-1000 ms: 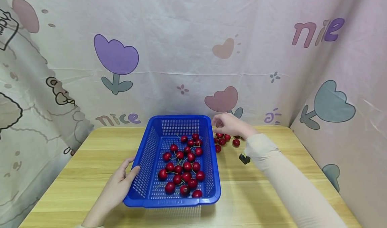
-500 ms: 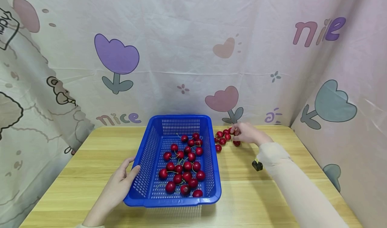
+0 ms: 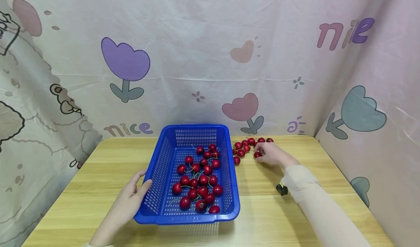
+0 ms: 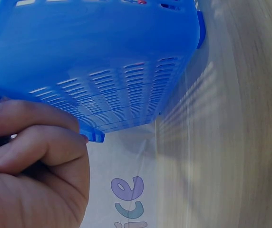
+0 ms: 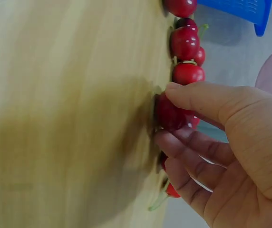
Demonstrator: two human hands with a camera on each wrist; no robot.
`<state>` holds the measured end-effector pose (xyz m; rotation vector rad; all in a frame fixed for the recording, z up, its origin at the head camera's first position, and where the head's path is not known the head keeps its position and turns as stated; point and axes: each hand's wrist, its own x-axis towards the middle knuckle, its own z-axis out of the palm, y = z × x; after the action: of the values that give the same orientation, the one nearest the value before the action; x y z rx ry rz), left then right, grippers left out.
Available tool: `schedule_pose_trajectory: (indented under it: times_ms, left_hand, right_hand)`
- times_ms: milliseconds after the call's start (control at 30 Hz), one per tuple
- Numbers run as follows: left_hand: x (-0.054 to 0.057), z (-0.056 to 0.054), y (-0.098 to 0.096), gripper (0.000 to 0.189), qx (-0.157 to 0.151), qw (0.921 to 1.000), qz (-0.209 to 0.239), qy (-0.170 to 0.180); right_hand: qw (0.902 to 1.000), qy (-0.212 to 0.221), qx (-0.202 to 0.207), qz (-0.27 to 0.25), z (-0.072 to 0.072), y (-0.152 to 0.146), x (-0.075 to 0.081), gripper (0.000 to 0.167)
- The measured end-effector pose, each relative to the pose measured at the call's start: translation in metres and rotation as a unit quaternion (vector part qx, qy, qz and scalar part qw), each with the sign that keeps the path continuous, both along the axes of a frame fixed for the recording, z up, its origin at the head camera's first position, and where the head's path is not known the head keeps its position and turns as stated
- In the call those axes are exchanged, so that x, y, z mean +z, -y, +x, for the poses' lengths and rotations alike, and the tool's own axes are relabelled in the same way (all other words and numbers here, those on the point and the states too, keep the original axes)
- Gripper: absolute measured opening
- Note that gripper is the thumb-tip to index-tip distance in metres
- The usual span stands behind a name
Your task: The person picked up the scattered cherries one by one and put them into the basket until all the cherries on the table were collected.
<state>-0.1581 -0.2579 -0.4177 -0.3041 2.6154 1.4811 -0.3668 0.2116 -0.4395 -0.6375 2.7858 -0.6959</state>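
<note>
A blue plastic basket [image 3: 234, 192] with slotted walls stands on the table, and several red cherries [image 3: 203, 180] with green stems lie on its floor. My left hand [image 3: 126, 200] grips the basket's left rim; the left wrist view shows curled fingers [image 4: 41, 147] beside the slotted wall [image 4: 126, 88]. Right of the basket, my right hand [image 3: 273, 155] reaches down to the tabletop. Its thumb and index finger pinch one dark red cherry [image 5: 168, 113], low at the wood. More loose cherries [image 3: 241, 153] lie between this hand and the basket.
Some cherries [image 3: 269, 140] lie along the table's back edge, behind the right hand. A patterned curtain [image 3: 197, 57] hangs directly behind the wooden table [image 3: 82, 196] and along both sides. A small black object [image 3: 282, 189] shows beneath the right sleeve.
My right hand has gone from beside the basket's right rim, rightward and down, to a cherry, and its fingers have closed around it. The left hand and the basket have stayed put.
</note>
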Motion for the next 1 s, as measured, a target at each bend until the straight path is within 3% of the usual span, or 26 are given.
schedule_pose_trajectory:
  times_ms: [500,633,1000]
  left_hand:
    - [0.001,0.001,0.000,0.064,-0.001,1.0000,0.000,0.002]
    - [0.002,0.001,-0.001,0.063,0.001,1.0000,0.000,0.003]
    - [0.003,0.001,-0.001,0.062,0.001,1.0000,-0.003,0.005]
  right_hand:
    - [0.9997,-0.005,-0.012,-0.022,0.008,-0.007,-0.005,0.033]
    - [0.9992,0.005,-0.024,-0.031,0.011,-0.007,0.003,0.032]
    - [0.9980,-0.037,0.014,-0.049,0.014,0.007,0.040,0.028]
